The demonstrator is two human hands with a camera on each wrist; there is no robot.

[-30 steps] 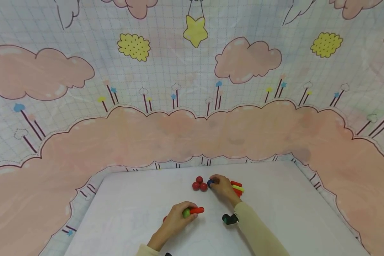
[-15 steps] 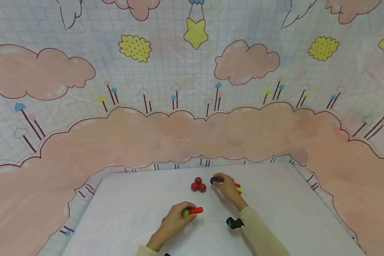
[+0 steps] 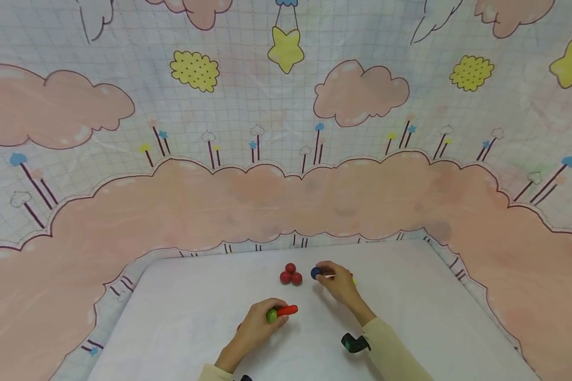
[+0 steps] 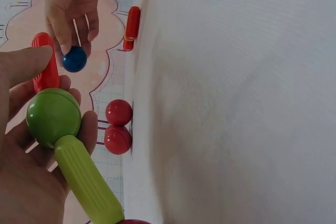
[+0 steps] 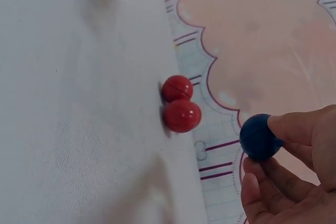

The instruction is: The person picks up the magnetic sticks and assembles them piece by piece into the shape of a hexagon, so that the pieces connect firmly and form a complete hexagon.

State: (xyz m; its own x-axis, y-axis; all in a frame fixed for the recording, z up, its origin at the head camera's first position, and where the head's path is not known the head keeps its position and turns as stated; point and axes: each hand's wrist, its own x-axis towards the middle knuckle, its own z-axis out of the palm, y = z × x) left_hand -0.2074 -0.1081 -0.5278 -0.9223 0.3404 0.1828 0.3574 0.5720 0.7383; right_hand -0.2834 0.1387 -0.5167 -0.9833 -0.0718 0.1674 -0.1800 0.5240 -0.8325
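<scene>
In my left hand (image 3: 257, 324) I hold a joined toy piece. The left wrist view shows its green ball (image 4: 53, 118) with a red rod (image 4: 47, 74) on one side and a yellow-green rod (image 4: 88, 179) on the other. The thumb presses on the red rod. A red ball (image 4: 135, 221) shows at the lower end of the yellow-green rod. Farther off, my right hand (image 3: 339, 284) pinches a blue ball (image 5: 258, 137) between thumb and fingers, just right of three red balls (image 3: 285, 277) grouped on the table.
Several red and yellow-green rods (image 3: 354, 281) lie behind the right hand, mostly hidden by it in the head view. A black device (image 3: 355, 343) sits at the right wrist. The white table (image 3: 171, 307) ends against a cloud-patterned cloth (image 3: 248, 206).
My right hand has moved the blue ball a little to the right, away from the red balls. The left hand keeps its hold on the joined piece. The head view has shifted slightly.
</scene>
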